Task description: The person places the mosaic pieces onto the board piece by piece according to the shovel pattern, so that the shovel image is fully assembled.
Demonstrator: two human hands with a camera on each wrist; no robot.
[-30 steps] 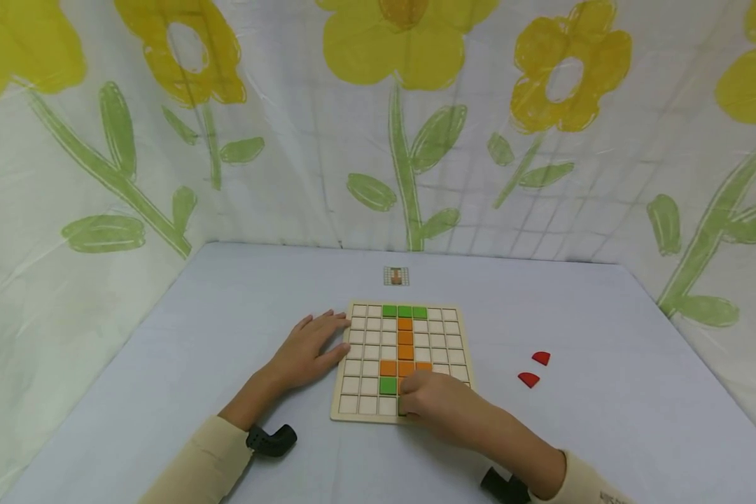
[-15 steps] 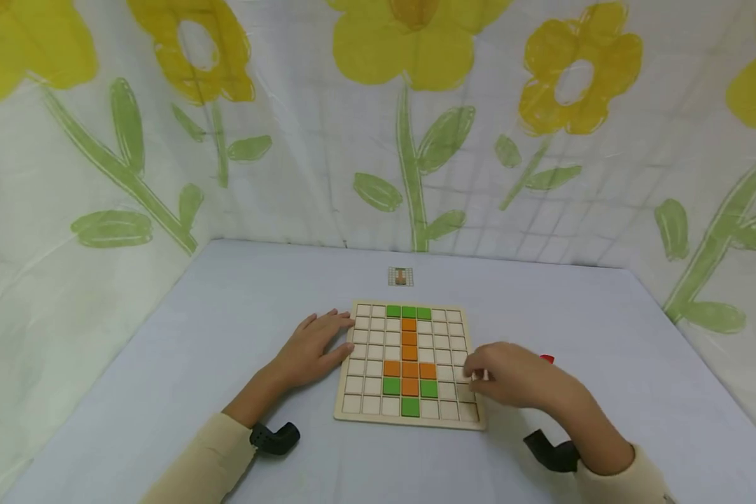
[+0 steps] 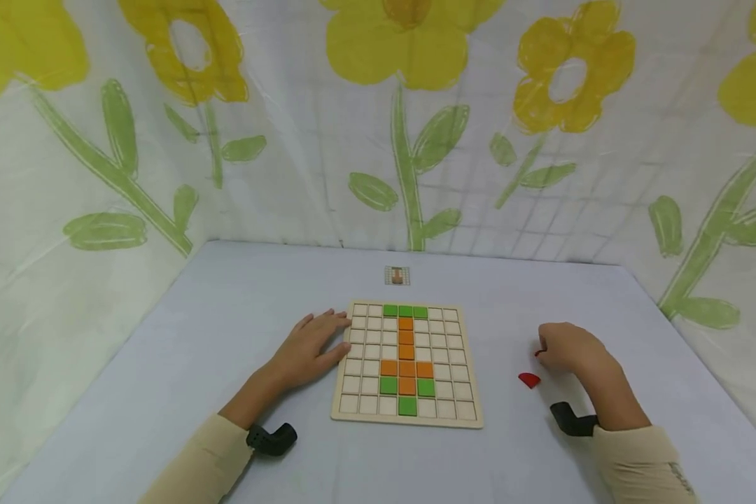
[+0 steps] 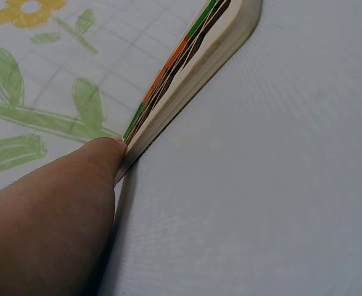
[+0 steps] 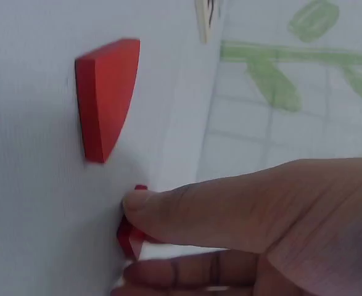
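A wooden grid board [image 3: 368, 353] lies on the table, with orange and green square tiles set in its middle columns. My left hand [image 3: 309, 353] rests at the board's left edge with fingers extended; its thumb [image 4: 100, 160] touches the edge in the left wrist view. To the right of the board, my right hand [image 3: 570, 348] pinches a red quarter-circle piece [image 5: 130, 239] at the tabletop, thumb on one side and fingers on the other. The head view mostly hides that piece behind the hand. Close by lies another red quarter-circle piece [image 3: 529, 379], untouched.
Behind the board lies a small pattern card [image 3: 397, 276]. A pale cloth covers the table [image 3: 277, 280]. A curtain [image 3: 277, 175] painted with flowers hangs along the back and sides. Each wrist carries a black device, such as the right one [image 3: 573, 421].
My right hand has left the board's lower middle, moved right and taken hold of a red piece. The tiles it covered now show. My left hand has stayed at the board's edge.
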